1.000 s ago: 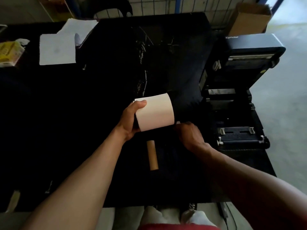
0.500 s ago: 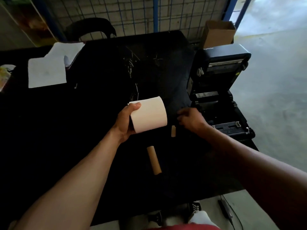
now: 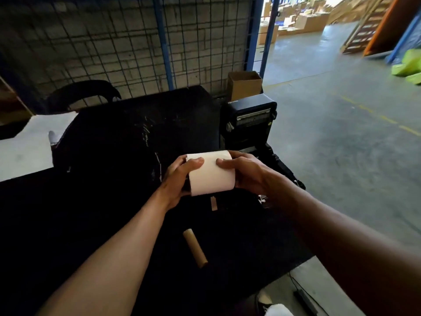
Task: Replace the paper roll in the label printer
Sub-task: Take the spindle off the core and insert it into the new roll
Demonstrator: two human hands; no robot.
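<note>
Left hand (image 3: 180, 176) and right hand (image 3: 245, 172) grip paper roll (image 3: 211, 176) ends.

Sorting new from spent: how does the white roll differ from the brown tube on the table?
The white paper roll is fat and held by both hands, left and right. The brown cardboard tube is thin, bare and lies loose on the black table. Both are cylinders.

Single head-worn wide-angle view, looking forward and down over black counter (image 3: 102, 201), close above it, facing far mesh wall (image 3: 102, 42).
</note>
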